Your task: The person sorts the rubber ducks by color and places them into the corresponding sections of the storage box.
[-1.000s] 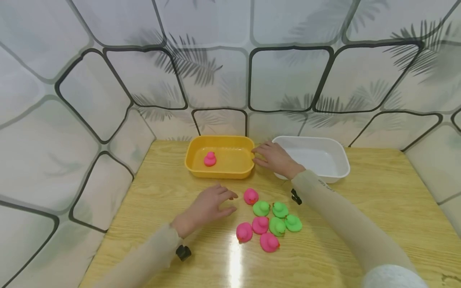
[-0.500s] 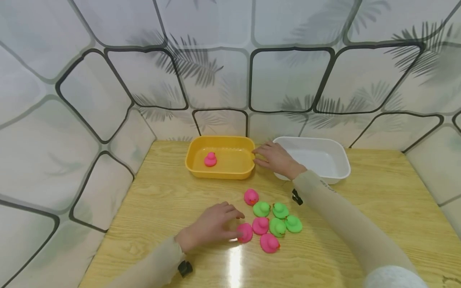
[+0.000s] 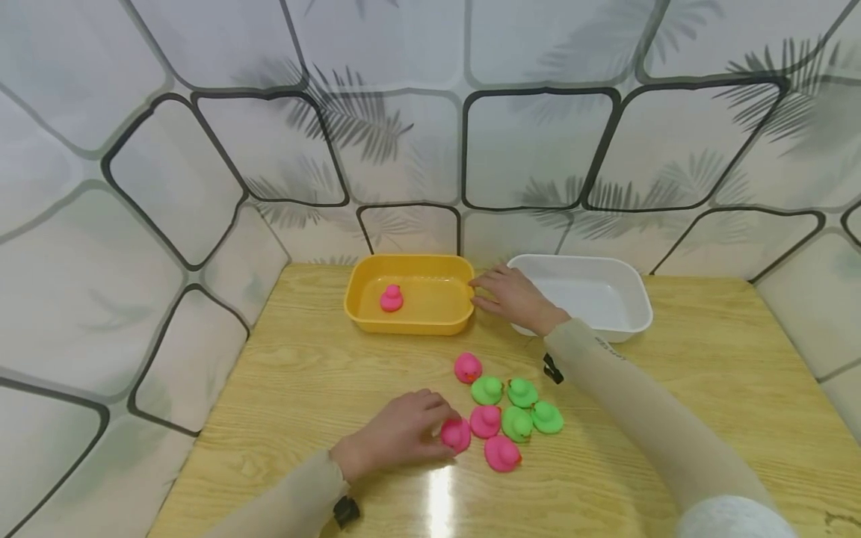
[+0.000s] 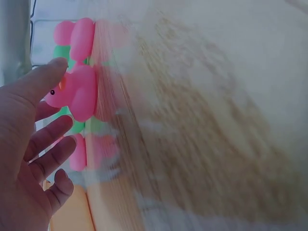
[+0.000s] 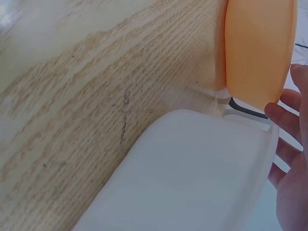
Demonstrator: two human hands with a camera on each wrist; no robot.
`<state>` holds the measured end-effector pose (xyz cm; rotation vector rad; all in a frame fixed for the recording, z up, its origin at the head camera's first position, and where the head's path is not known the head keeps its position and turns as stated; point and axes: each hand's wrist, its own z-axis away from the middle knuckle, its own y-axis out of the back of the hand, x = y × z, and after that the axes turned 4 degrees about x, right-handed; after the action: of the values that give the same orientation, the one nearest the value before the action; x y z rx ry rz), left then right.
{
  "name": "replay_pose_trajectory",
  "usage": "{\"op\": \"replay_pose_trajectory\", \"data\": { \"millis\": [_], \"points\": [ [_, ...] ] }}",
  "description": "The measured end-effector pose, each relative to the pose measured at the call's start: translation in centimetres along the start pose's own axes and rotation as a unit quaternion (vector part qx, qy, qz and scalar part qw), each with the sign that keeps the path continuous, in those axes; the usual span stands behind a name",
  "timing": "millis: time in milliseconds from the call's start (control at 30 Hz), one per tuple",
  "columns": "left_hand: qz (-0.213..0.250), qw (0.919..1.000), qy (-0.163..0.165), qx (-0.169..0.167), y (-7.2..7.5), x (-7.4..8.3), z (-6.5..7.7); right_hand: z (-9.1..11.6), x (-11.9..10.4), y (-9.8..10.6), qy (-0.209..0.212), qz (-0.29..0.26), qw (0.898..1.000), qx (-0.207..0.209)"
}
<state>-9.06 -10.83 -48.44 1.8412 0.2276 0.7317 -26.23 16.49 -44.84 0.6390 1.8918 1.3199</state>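
Note:
In the head view my left hand [image 3: 403, 433] has thumb and index finger around a pink rubber duck [image 3: 459, 436] at the near left of a cluster. This duck [image 4: 83, 94] sits on the table in the left wrist view, with the index fingertip hidden behind it and the other fingers loosely bent. My right hand [image 3: 514, 299] reaches over the left end of the white tub [image 3: 635, 329], fingertips at the right rim of the yellow tub [image 3: 410, 327]. Its fingers [image 5: 285, 120] are relaxed. One pink duck [image 3: 392, 299] sits inside the yellow tub.
Several pink and green ducks stand close together on the wooden table [image 3: 303, 373], among them a green duck [image 3: 547, 418] and a pink duck [image 3: 503, 453]. Behind the tubs rises a patterned wall [image 3: 538, 149]; another wall closes the left side.
My left hand has moved nearer and rightward, down onto the near-left pink duck, its thumb and index finger coming around it. The right hand has stayed in place, as have the ducks.

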Motion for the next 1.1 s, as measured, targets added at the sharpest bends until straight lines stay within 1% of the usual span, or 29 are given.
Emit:
{"op": "replay_pose_trajectory", "data": {
  "millis": [167, 267, 700, 933, 1100],
  "points": [
    [0.003, 1.0000, -0.001, -0.004, 0.1, 0.2, 0.1, 0.0, -0.2, 0.0, 0.004, -0.002, 1.000, 0.005],
    [0.003, 1.0000, -0.003, -0.001, 0.1, 0.3, 0.1, 0.0, -0.1, 0.0, 0.006, -0.002, 1.000, 0.006],
    [-0.003, 0.9993, -0.021, 0.030, -0.3, -0.2, 0.4, -0.1, 0.1, -0.1, 0.003, 0.003, 1.000, 0.006],
    [-0.012, 0.9996, -0.009, 0.022, 0.0, -0.5, 0.3, -0.2, 0.3, -0.4, 0.007, 0.001, 1.000, 0.011],
    [-0.027, 0.9988, -0.003, 0.040, 0.0, -1.1, 0.4, -0.1, 0.3, -0.4, 0.007, 0.001, 1.000, 0.016]
  ]
}}
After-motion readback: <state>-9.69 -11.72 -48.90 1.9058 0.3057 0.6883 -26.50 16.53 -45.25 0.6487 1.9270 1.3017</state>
